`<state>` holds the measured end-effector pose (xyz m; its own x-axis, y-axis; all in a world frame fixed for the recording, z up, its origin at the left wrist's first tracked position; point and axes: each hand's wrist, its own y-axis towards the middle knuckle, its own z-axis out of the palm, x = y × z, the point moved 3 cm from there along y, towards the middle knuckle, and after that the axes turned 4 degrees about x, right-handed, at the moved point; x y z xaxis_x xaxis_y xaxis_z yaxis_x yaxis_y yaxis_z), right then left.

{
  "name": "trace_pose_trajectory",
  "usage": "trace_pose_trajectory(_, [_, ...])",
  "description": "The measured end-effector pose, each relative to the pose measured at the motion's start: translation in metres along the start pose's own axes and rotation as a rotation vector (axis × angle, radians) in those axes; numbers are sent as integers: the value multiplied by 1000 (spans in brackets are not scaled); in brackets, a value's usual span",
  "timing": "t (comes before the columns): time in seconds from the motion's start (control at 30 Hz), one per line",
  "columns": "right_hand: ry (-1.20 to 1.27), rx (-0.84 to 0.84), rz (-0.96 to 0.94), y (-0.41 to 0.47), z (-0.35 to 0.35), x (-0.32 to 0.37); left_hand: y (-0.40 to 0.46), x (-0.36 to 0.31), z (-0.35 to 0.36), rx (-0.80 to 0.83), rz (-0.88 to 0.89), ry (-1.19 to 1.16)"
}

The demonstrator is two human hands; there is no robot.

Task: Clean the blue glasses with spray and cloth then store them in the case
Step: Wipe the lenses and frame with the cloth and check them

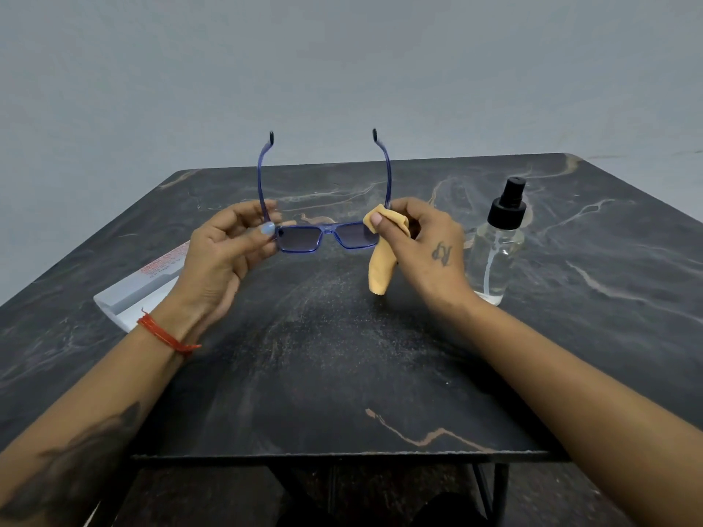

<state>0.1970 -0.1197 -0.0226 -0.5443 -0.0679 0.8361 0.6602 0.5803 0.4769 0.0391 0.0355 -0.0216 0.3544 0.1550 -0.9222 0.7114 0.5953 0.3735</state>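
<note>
From the head camera, looking forward and down, both forearms reach out over a dark marbled surface (342, 374) with pale and rust-coloured veins. The blue glasses (327, 235) are held up above the surface between the two hands, lenses toward the person and both temple arms opened out, pointing away toward the grey wall (342, 70). The left hand (224, 249) grips the frame at its left corner by the hinge, thumb pressed near the lens edge and fingers curled round the temple. The right hand (426, 241) pinches an orange cloth (382, 256) over the outer edge of the right lens, thumb on the near side of the cloth, the other fingers folded behind it; the loose end of the cloth hangs down below the frame. A small dark tattoo shows on the back of this hand, and a red thread band (167, 336) circles the left wrist.

Just beside the right hand, farther right, a clear spray bottle (496, 245) with a black pump top stands upright on the surface. At the left, partly hidden behind the left hand and wrist, lies a pale grey case (133, 294) with red lettering too small to read
</note>
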Motion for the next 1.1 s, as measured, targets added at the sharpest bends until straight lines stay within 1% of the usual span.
trace_pose_trajectory(0.07, [-13,-14,-19,0,0,1,1,5,0,18,-105,-222])
trace_pose_trajectory(0.13, [-42,-19,-37,0,0,1,0,11,3,14,-197,-304])
trace_pose_trajectory(0.23, [-83,-5,-47,0,4,-1,-5,21,17,28,-287,-136])
trace_pose_trajectory(0.3, [-95,-2,-50,0,5,-2,-9,24,28,51,-322,-84])
trace_pose_trajectory(0.37, [-94,-5,-56,1,6,-2,-10,26,37,43,-309,-88])
trace_pose_trajectory(0.43, [-94,-5,-59,1,5,-2,-11,23,45,-1,-272,-110])
trace_pose_trajectory(0.53, [-88,11,-52,1,2,1,-8,20,52,-69,-222,-175])
trace_pose_trajectory(0.7, [-78,12,-31,2,-4,3,1,21,54,-128,-173,-282])
trace_pose_trajectory(0.77, [-81,14,-19,2,-4,2,1,22,52,-124,-158,-307])
trace_pose_trajectory(0.93, [-107,10,-8,3,0,0,0,21,53,-72,-135,-279])
trace_pose_trajectory(1.1, [-115,14,-13,3,1,-2,3,25,51,-74,-135,-276])
